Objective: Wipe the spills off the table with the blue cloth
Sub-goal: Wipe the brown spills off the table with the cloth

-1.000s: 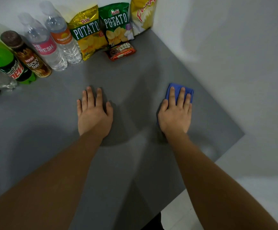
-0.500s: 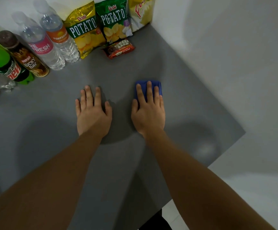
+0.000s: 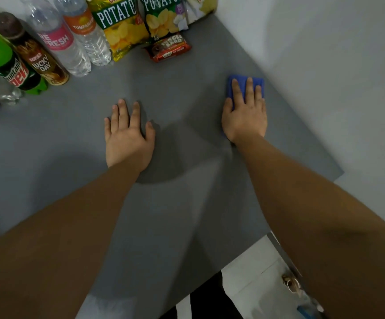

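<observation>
Our right hand [image 3: 244, 113] lies flat, fingers spread, pressing the blue cloth [image 3: 244, 82] onto the grey worktop [image 3: 186, 215] near its right edge. Our left hand [image 3: 128, 137] rests open, palm down, well apart from it. Bottles and snack bags line the far edge.
</observation>
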Demonstrator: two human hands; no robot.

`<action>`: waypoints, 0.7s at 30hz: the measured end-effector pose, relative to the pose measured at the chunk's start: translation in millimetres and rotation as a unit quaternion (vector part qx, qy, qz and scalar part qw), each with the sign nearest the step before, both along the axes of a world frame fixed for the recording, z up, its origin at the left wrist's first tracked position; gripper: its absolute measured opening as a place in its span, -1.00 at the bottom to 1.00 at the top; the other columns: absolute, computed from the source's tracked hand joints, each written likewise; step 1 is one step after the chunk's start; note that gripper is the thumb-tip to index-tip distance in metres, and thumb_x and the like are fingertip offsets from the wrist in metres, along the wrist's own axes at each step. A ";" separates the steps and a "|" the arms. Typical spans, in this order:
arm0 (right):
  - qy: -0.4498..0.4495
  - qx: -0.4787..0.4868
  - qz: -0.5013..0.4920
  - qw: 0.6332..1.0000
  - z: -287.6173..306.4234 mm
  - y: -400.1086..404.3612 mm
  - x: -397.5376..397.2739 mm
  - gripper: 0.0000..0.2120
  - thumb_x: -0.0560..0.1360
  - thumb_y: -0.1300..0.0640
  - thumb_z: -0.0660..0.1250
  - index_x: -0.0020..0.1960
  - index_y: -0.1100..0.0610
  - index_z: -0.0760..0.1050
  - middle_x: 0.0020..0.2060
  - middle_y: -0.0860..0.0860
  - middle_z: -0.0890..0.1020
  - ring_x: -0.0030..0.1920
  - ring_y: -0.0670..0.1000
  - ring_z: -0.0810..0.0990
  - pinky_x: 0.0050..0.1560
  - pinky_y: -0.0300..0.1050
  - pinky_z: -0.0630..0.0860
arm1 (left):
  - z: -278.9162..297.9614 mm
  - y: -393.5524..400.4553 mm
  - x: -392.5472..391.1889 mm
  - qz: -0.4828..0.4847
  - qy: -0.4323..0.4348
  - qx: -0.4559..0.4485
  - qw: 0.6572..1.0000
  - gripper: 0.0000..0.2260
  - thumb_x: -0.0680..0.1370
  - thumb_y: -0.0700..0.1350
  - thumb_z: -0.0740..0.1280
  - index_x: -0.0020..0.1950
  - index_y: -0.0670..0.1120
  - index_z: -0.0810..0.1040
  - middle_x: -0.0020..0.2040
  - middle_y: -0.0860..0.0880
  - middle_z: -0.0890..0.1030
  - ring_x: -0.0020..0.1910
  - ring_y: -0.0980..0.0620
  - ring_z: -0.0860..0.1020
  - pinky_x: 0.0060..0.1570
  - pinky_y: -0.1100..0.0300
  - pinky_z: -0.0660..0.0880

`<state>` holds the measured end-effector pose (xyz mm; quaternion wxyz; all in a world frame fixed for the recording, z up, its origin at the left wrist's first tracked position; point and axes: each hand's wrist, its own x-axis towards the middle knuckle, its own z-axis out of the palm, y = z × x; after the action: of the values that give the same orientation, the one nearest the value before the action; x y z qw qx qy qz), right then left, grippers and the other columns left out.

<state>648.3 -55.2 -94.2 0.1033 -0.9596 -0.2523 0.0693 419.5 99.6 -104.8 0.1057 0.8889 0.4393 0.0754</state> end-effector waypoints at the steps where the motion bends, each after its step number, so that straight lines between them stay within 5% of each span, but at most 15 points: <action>1: -0.002 -0.005 -0.008 1.000 -0.2 -10.1 0.7 -0.43 0.69 -0.17 -0.08 0.68 -0.14 -0.05 0.68 0.00 -0.06 0.66 0.09 -0.11 0.63 0.02 -0.14 | 0.2 0.3 -0.1 -0.002 -0.002 -0.004 1.000 -0.43 0.68 0.19 -0.02 0.67 0.03 0.13 0.68 -0.11 0.06 0.66 -0.10 0.01 0.62 -0.06 -0.08; 8: 0.013 -0.018 -0.049 0.999 -1.5 -79.1 -22.0 -0.41 0.69 -0.19 -0.13 0.68 -0.12 -0.12 0.67 -0.01 -0.13 0.66 0.08 -0.17 0.62 0.03 -0.19 | 17.1 0.0 -2.9 -0.013 -0.014 -0.052 0.998 -0.45 0.70 0.16 0.06 0.66 -0.01 0.18 0.68 -0.14 0.05 0.66 -0.13 -0.01 0.62 -0.05 -0.10; 13: 0.016 -0.036 -0.040 0.998 -1.5 -114.3 -65.7 -0.41 0.69 -0.20 -0.18 0.68 -0.11 -0.19 0.67 0.00 -0.19 0.66 0.07 -0.21 0.58 -0.01 -0.28 | 37.3 -5.7 -16.4 -0.007 -0.047 -0.089 0.995 -0.48 0.70 0.11 0.14 0.59 -0.13 0.32 0.62 -0.16 0.25 0.61 -0.16 0.17 0.58 -0.05 0.14; 21: 0.035 -0.037 0.023 0.998 1.1 -131.9 -155.4 -0.41 0.68 -0.21 -0.25 0.66 -0.10 -0.28 0.65 0.01 -0.27 0.64 0.08 -0.30 0.63 0.08 -0.21 | 66.0 -32.2 -75.2 0.024 -0.074 -0.045 0.996 -0.67 0.66 0.05 0.23 0.26 -0.15 0.58 0.20 -0.23 0.57 0.21 -0.31 0.52 0.08 -0.16 0.53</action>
<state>492.8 -187.0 -93.0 0.0753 -0.9538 -0.2676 0.1144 344.2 67.4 -38.8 0.1761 0.8644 0.4543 0.1237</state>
